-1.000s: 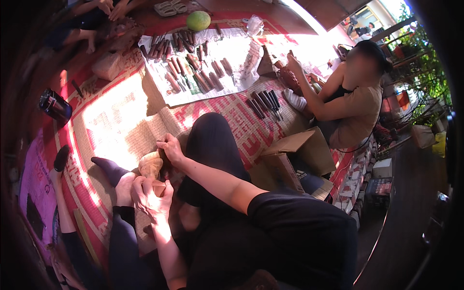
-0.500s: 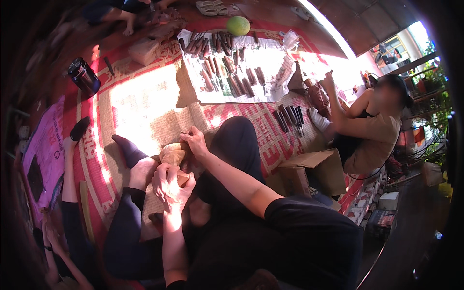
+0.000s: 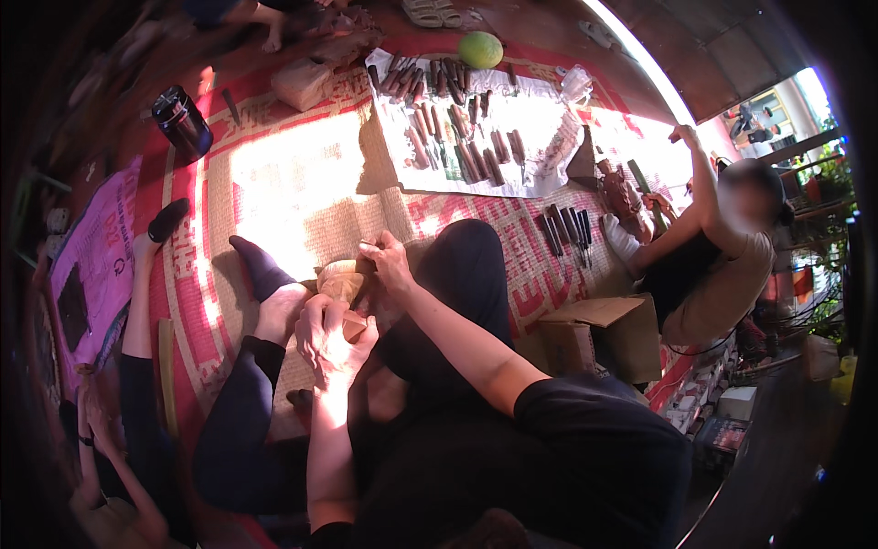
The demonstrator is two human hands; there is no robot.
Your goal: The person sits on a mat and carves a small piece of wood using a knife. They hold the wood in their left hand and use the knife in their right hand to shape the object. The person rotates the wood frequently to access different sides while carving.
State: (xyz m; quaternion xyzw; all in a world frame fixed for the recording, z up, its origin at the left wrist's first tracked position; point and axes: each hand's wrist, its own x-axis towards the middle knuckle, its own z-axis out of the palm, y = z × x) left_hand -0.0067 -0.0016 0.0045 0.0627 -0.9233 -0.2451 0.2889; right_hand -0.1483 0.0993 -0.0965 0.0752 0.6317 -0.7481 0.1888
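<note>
Co-worker's hand (image 3: pixel 681 137) swings up higher as two hands keep to the carved wood

Half a second ago that hand was lower, over a reddish-brown carving (image 3: pixel 619 194); now it is raised well clear, and a greenish bar (image 3: pixel 642 183) has come into sight, slanting beside the carving. Our carver's head has turned slightly too, so the whole floor sits a little further right in view.

Nearer to me, little has changed. The carved wooden piece (image 3: pixel 340 285) is low between the carver's legs, just beside a bare ankle. The left hand (image 3: pixel 334 340) has its grip closed round the near end. The right hand (image 3: pixel 389 261) is at the far end, its grip narrow, fingertips pinched on a slim object (image 3: pixel 368 244) too small for me to identify.

All this happens on a red and tan woven mat (image 3: pixel 215 265), brightly sunlit in the middle. Beyond the knees, a white sheet (image 3: pixel 540 151) carries rows of wooden-handled tools (image 3: pixel 476 163), with a green round fruit (image 3: pixel 480 49) at its far edge. More dark tools (image 3: pixel 569 229) lie to the right, near an open cardboard box (image 3: pixel 599 309). A dark tumbler (image 3: pixel 183 125) stands off to the left.
</note>
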